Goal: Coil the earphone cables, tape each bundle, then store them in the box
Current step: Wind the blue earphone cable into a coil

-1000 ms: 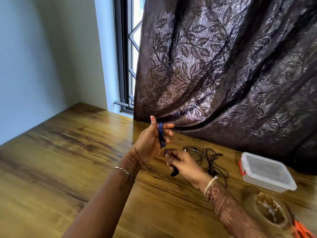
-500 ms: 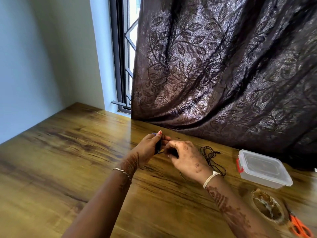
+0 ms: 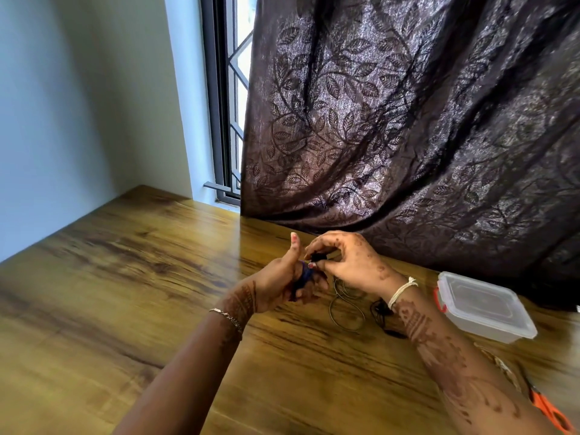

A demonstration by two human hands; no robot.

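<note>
A blue earphone cable (image 3: 303, 275) is wound in loops round the fingers of my left hand (image 3: 282, 282), whose thumb points up. Just right of it, my right hand (image 3: 348, 262) pinches the cable's dark end (image 3: 317, 257) between thumb and fingertips. On the table under my right hand lie a grey earphone cable (image 3: 345, 309) in loose loops and a black earphone cable (image 3: 381, 312), partly hidden by my right wrist. A clear plastic box (image 3: 480, 306) with its lid on and red clips stands at the right.
A brown tape roll (image 3: 502, 367) and orange scissors (image 3: 549, 409) show past my right forearm at the lower right. A dark leaf-patterned curtain (image 3: 408, 120) hangs down to the wooden table (image 3: 125, 277) behind my hands. A wall and a barred window bound the left.
My right hand has risen from below my left hand to beside its fingertips, carrying the cable end up and round. The camera has tilted, so the grey cable now shows.
</note>
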